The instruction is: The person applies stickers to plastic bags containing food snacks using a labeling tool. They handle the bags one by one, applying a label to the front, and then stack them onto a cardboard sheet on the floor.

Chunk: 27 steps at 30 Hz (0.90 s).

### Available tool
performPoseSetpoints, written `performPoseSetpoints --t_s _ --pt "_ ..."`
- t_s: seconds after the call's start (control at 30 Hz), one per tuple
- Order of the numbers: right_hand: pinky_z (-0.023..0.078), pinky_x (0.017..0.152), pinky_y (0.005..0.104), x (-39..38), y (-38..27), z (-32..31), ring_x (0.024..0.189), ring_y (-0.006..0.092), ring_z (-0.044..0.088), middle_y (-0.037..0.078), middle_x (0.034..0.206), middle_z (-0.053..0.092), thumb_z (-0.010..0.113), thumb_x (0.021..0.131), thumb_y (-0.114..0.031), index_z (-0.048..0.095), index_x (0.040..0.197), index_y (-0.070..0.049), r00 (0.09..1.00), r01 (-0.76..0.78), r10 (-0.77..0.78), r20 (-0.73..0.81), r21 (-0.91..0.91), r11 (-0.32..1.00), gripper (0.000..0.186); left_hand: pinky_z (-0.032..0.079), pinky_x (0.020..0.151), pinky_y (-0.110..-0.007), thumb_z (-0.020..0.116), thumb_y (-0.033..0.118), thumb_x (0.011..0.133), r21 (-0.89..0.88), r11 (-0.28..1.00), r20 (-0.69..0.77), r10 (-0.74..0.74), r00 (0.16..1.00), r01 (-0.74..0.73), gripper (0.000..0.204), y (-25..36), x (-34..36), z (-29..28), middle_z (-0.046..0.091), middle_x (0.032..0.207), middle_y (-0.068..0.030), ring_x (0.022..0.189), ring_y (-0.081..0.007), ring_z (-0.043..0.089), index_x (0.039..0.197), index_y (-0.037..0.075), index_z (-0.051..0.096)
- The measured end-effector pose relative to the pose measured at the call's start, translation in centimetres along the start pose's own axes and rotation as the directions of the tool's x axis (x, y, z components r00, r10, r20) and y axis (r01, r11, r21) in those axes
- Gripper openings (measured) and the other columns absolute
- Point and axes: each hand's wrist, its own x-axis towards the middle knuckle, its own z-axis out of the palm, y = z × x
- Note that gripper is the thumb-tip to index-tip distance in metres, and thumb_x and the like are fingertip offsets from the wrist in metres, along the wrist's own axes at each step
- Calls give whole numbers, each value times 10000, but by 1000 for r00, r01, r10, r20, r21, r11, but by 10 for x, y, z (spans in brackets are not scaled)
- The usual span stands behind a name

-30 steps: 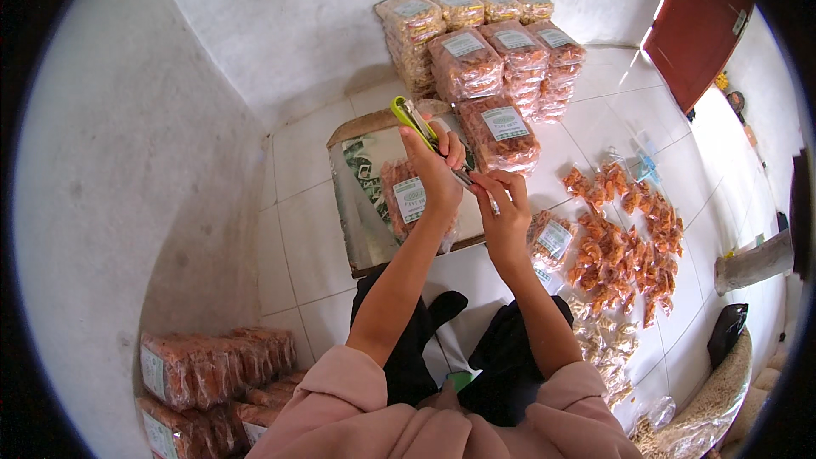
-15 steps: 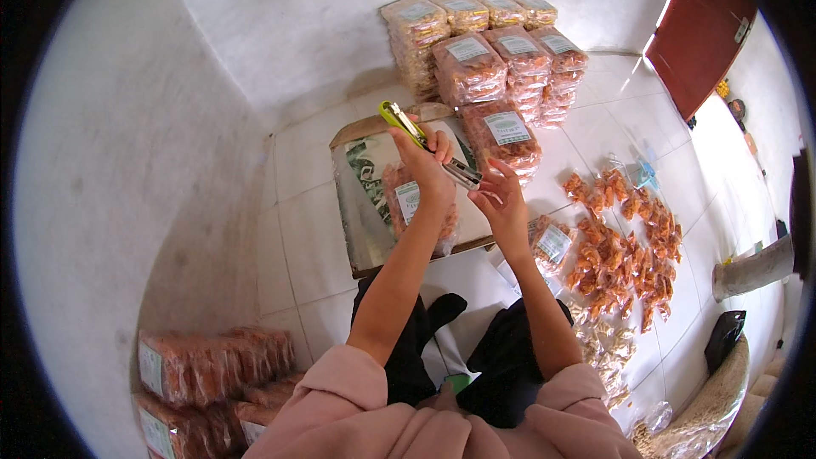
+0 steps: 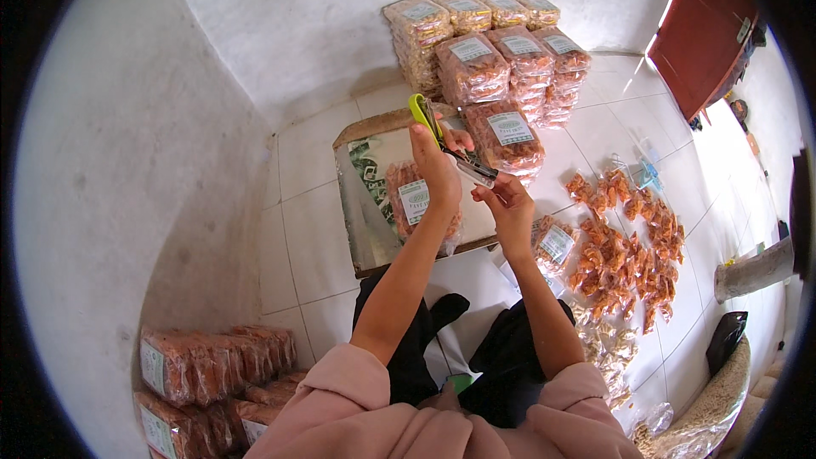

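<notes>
Near the middle, my left hand [image 3: 439, 157] grips a lime-green and black stapler [image 3: 425, 117], held at a slant with its long metal part exposed. The fingers of my right hand [image 3: 508, 202] pinch at the lower end of that metal part; any small piece between them is too small to make out. Beneath my hands, a labelled clear bag of reddish-brown crispy pieces [image 3: 415, 201] lies on a worn board [image 3: 363, 252]. Just beyond, a stack of similar packs [image 3: 512, 143] sits at the board's right corner.
Stacked packs [image 3: 472, 59] stand by the back wall, more [image 3: 191, 370] at lower left. Small reddish bags [image 3: 625, 263] and pale ones [image 3: 603, 348] lie on the tiles at right, near a large sack [image 3: 705, 408] and a grey post [image 3: 752, 272]. A red door [image 3: 701, 30] is at upper right.
Compared with half a second ago, my left hand and the stapler have shifted right and stand at a steeper slant. My right hand's fingers have moved slightly right and down with the stapler's end.
</notes>
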Motion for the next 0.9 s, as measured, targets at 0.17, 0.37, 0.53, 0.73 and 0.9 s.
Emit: performPoseSetpoints --t_s 0.17,0.37,0.53,0.73,0.9 --pt "470 650 231 4 -5 -7 723 136 596 87 794 593 615 768 -9 487 970 57 1000 0 0 7 -80 997 248 490 713 -367 274 417 919 -1 996 56 93 994 -94 417 -7 5 -1 451 781 -49 721 -224 579 1003 30 403" --pt "483 684 248 13 -9 -24 748 163 609 95 797 593 586 792 -18 481 987 48 999 37 -37 -35 -15 999 232 481 789 -351 305 328 934 207 978 202 -43 978 0 351 -15 9 -12 499 919 -85 818 -201 575 1041 18 429" --pt "490 730 267 19 -11 -31 791 182 607 112 865 586 547 814 -8 471 1018 38 996 59 -50 -73 121 991 223 450 716 -248 372 250 928 560 813 432 -121 894 -161 294 -25 8 -16 552 880 -72 828 -140 573 1056 -1 456" --pt "489 745 272 21 -17 -39 816 183 599 107 922 558 509 854 -72 450 1136 22 993 8 0 -119 63 998 303 446 695 -307 518 237 851 725 585 557 -186 809 -364 274 -19 -12 -6 578 899 -150 815 -248 601 1031 32 495" --pt "469 800 292 22 -13 -36 897 184 565 108 999 519 510 861 -125 374 1244 -16 991 -32 62 -115 245 969 420 460 690 -343 584 223 804 747 521 594 -242 767 -413 307 -20 -13 -8 597 912 -156 831 -302 594 1032 37 495"
